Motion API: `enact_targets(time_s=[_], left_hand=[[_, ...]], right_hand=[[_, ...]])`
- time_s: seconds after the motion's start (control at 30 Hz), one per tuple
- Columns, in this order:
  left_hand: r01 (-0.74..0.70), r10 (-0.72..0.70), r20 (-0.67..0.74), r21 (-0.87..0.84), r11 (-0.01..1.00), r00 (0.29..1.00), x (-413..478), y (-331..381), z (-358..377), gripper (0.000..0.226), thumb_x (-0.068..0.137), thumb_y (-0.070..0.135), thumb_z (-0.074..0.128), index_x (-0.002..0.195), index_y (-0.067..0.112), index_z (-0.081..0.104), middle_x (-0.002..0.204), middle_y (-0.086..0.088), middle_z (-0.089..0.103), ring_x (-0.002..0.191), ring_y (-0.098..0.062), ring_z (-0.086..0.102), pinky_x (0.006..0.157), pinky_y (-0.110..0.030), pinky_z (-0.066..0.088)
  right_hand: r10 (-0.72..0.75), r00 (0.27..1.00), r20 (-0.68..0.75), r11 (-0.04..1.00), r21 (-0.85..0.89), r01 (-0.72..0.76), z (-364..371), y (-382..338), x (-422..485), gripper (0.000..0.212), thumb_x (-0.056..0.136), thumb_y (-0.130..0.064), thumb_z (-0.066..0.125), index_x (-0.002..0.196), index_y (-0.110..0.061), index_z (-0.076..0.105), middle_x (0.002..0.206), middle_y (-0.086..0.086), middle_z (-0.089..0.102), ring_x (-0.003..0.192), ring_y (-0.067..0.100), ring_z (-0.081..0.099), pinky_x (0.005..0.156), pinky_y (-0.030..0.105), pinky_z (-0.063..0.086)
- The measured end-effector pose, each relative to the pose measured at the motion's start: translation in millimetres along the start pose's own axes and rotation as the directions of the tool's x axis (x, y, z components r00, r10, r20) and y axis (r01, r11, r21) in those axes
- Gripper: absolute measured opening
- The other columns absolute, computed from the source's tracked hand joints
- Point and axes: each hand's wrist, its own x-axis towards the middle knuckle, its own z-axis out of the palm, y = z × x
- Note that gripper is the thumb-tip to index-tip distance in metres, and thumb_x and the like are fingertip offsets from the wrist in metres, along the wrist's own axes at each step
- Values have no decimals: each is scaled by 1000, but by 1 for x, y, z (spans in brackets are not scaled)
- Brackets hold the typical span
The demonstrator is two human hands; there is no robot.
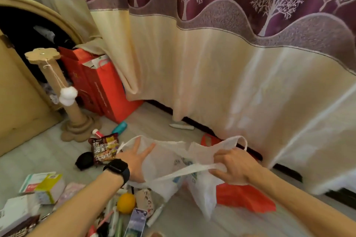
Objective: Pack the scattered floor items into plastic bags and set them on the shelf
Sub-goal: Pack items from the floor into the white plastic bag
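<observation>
A thin white plastic bag (173,159) hangs open above the floor between both hands. My left hand (135,161), with a black watch on its wrist, is inside the bag's mouth with its fingers spread straight, stretching one side. My right hand (234,166) grips the bag's other handle, which is pulled taut across the front. A red plastic bag (244,197) lies on the floor beneath. Scattered items lie at lower left: an orange (126,203), a dark noodle packet (106,148), a yellow-and-white box (51,187), a teal tube (119,128).
A cardboard cat scratching post (63,92) with white pompoms stands at the left beside a cardboard house (17,90). Red paper bags (107,86) lean by the curtain (212,54). A black round object (84,160) lies near the noodle packet.
</observation>
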Motion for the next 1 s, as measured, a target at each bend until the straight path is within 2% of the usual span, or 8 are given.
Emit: enact_targets(time_s=[0.1,0.17,0.23,0.3,0.43,0.73,0.9,1.0], left_hand=[[118,-118,-21,15,993,993,12,-30,13,122,69,72,65,137,53,-34,160,-13,-22,140,-37,34,109,-42,40],[171,-170,-92,4,985,981,19,-46,10,125,64,77,63,135,51,-36,161,-18,-10,139,-37,35,111,-44,37],[221,-220,-114,-10,975,969,28,-56,5,118,69,77,60,143,49,-27,161,-20,-8,141,-37,33,113,-43,33],[253,-250,-88,15,967,964,39,-54,1,108,76,76,56,150,45,-16,162,-19,-9,142,-36,31,114,-43,29],[253,-244,-93,97,963,965,65,-39,-1,97,80,71,56,152,45,-3,161,-17,-6,141,-35,31,111,-41,32],[242,-239,-37,88,966,970,117,-22,26,94,81,74,50,152,45,-6,162,-14,-6,142,-36,30,107,-43,39],[193,-188,-54,112,975,981,130,0,31,97,80,72,52,152,45,-7,162,-15,-9,137,-38,38,105,-44,41],[191,-186,-46,154,969,981,123,-2,28,101,78,65,61,152,45,-6,162,-15,-9,136,-37,40,104,-42,42]], right_hand=[[171,948,-267,928,368,-64,34,10,10,29,88,-56,54,94,-33,71,126,-14,59,118,5,52,94,29,46],[495,726,-478,773,624,-115,66,13,24,22,90,-41,55,95,-23,67,114,-6,60,111,11,53,93,28,42],[717,602,-351,619,717,-319,106,17,38,39,91,-42,39,108,-14,61,117,5,58,113,25,52,97,38,40],[675,737,-18,656,472,-589,159,16,49,59,91,-50,30,135,-14,45,147,16,39,135,38,34,110,50,31],[455,797,397,811,184,-555,237,7,51,69,94,-63,25,154,-41,-2,162,1,-21,148,33,-19,116,60,-3],[700,390,598,505,-28,-863,276,84,-59,67,96,-55,26,154,-37,-2,164,8,-4,147,40,6,116,61,13],[717,696,35,677,200,-708,246,63,-16,39,75,-21,63,111,-5,60,117,20,54,106,40,50,81,49,48],[632,704,322,466,568,-678,232,37,40,45,89,-19,51,134,-14,46,125,14,54,110,34,55,79,35,44]])
